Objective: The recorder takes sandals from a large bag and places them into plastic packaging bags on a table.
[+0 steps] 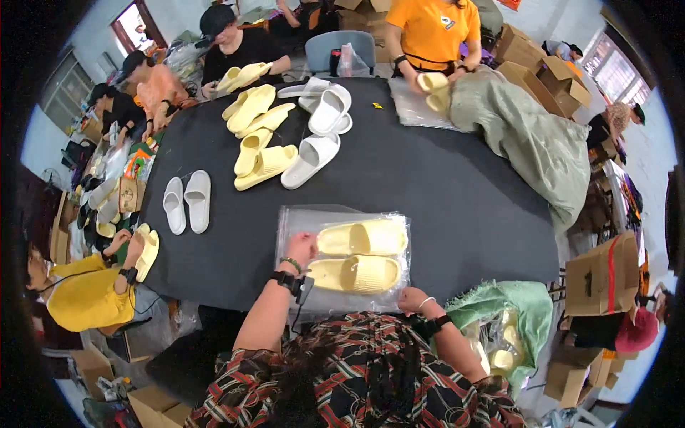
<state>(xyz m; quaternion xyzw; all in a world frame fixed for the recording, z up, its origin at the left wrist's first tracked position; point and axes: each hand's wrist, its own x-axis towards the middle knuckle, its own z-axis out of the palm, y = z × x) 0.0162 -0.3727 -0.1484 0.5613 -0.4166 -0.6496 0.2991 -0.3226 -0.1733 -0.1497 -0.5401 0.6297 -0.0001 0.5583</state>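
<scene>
A pair of pale yellow slippers lies side by side in a clear plastic bag (341, 215) on the table before me: the far slipper (382, 237) and the near slipper (377, 274) both have their toes to the right. At the heel end, my left hand (301, 247) is closed on the bag's plastic. My right hand (412, 300) is curled by the bag's near right corner, at the table edge; whatever its fingers may hold is hidden.
Yellow slippers (265, 162) and white slippers (311, 160) cluster beyond the bag. A white pair (197, 201) stands left. Right of me, a green sack (524, 307) holds bagged slippers. Across the dark table (457, 192), an orange-shirted person (435, 32) handles yellow slippers beside a grey-green sack (517, 121).
</scene>
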